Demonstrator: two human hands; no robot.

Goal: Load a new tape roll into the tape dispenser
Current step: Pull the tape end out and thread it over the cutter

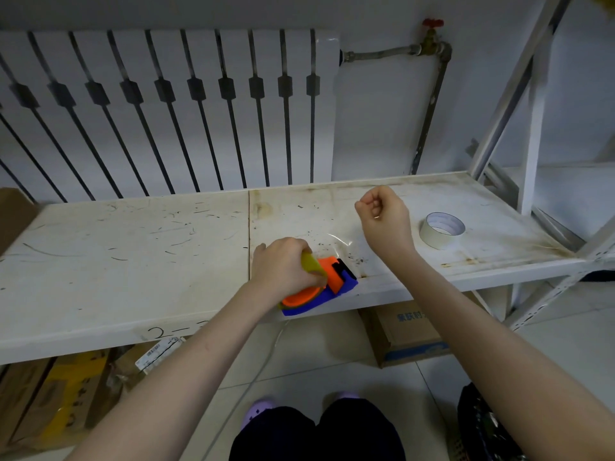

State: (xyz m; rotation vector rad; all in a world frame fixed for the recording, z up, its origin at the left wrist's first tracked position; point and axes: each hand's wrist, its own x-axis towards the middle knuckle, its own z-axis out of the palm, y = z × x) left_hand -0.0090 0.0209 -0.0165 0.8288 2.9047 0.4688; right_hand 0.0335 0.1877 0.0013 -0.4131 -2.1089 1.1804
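Observation:
An orange and blue tape dispenser point(332, 287) lies at the front edge of the white shelf point(133, 247). My left hand point(283, 266) presses down on it, gripping the yellowish tape roll point(312, 263) seated in it. A strip of clear tape point(339, 242) runs from the dispenser up toward my right hand point(382, 216), which is raised above the shelf with the fingers pinched closed on the strip's end. A second roll, white and empty-looking point(441, 229), lies flat on the shelf to the right of that hand.
A radiator point(166, 104) and a pipe with a red valve point(432, 31) stand behind the shelf. The shelf's upright frame point(529, 134) rises at the right. Cardboard boxes point(409, 331) sit on the floor below, and a dark bag point(482, 427) at bottom right.

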